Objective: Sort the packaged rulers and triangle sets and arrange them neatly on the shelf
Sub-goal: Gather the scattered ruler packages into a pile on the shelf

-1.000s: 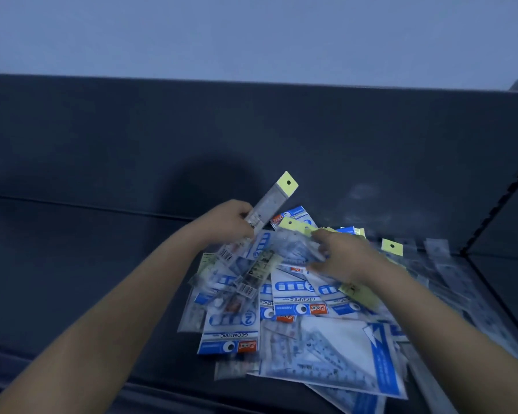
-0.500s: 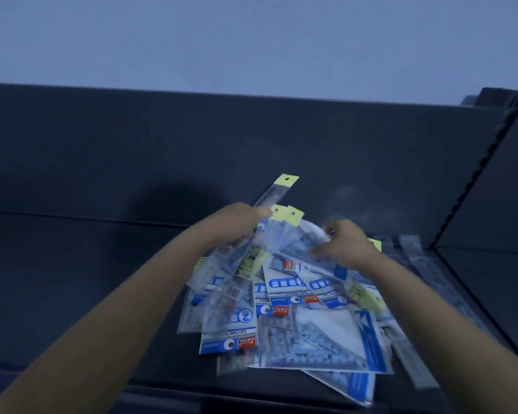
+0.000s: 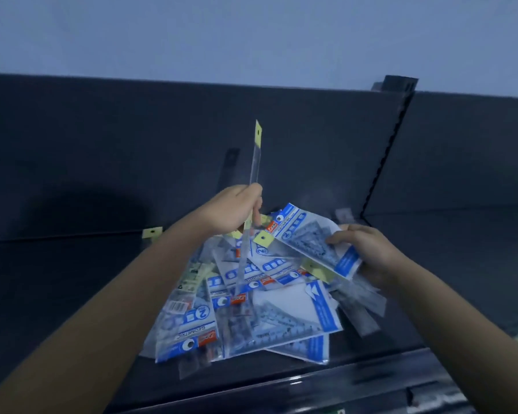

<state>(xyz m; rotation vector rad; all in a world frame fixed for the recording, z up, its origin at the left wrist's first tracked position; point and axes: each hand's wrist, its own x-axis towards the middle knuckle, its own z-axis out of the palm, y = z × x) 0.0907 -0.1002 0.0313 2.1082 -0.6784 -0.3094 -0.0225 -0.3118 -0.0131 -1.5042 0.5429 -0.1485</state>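
Observation:
A heap of packaged rulers and blue-and-white triangle sets (image 3: 245, 312) lies on the dark shelf (image 3: 57, 279). My left hand (image 3: 234, 213) grips a clear packaged ruler (image 3: 255, 162) with a yellow tag, held nearly upright above the heap. My right hand (image 3: 368, 252) grips a blue-and-white triangle set (image 3: 308, 237) by its right end, lifted off the heap and tilted. More clear packages hang blurred under that hand.
The shelf's dark back panel (image 3: 132, 144) rises behind the heap. A slotted upright post (image 3: 389, 144) divides this bay from the one on the right. A lone yellow-tagged ruler (image 3: 152, 233) lies at the back left. The shelf's front edge (image 3: 311, 380) runs below the heap.
My left hand has raised its ruler from slanted to nearly upright. My right hand has pulled a triangle set up and to the right out of the heap.

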